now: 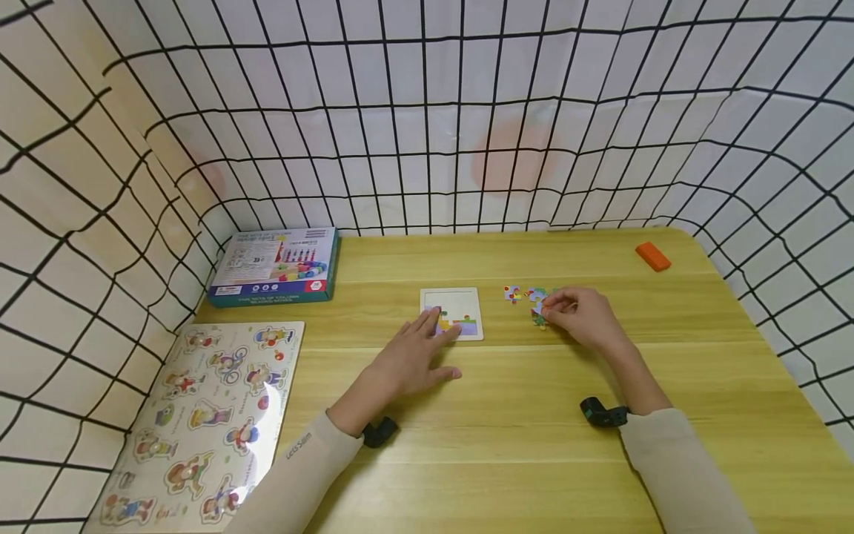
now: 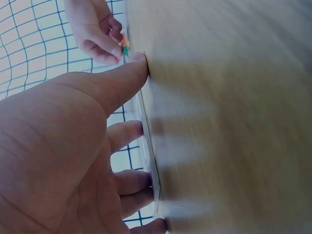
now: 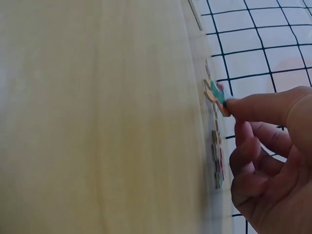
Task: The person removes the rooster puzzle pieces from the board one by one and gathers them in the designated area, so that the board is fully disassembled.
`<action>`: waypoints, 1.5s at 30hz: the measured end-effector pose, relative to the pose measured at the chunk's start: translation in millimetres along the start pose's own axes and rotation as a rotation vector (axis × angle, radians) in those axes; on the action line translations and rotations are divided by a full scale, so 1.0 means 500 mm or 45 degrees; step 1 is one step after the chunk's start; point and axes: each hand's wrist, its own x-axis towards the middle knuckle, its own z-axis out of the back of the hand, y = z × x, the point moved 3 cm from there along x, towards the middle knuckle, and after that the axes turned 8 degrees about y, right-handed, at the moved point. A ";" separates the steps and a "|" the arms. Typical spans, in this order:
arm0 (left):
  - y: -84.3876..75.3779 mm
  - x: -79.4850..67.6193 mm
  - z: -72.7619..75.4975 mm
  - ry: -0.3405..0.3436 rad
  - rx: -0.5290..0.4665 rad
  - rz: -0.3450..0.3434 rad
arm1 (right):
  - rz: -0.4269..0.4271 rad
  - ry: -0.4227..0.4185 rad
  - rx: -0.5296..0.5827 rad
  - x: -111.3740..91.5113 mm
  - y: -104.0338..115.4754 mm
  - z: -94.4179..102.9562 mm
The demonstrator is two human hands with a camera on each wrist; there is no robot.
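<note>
A small white puzzle tray (image 1: 460,302) lies near the middle of the table, with a few colourful pieces fitted along its lower part. My left hand (image 1: 412,357) rests on the tray's lower left side, fingers spread and thumb out over the wood. In the left wrist view, the fingers meet the tray's thin edge (image 2: 154,170). To the right, my right hand (image 1: 583,317) pinches a jigsaw piece (image 3: 218,95) between thumb and fingertips, tilted up from the table. Under and beside those fingers lie several loose jigsaw pieces (image 1: 512,294), partly hidden by the hand.
A wooden picture board (image 1: 220,371) with cartoon figures lies at the left. Behind it sits a boxed block set (image 1: 276,267). An orange block (image 1: 653,256) is at the back right. White walls with a black grid (image 1: 427,111) enclose the table's back and sides.
</note>
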 end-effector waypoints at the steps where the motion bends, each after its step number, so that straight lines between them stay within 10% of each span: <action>1: 0.000 0.000 0.000 0.000 -0.001 0.001 | -0.004 -0.007 -0.015 0.001 0.001 0.000; 45: -0.001 0.005 -0.001 -0.040 0.033 -0.028 | 0.034 -0.096 0.057 0.019 0.040 0.004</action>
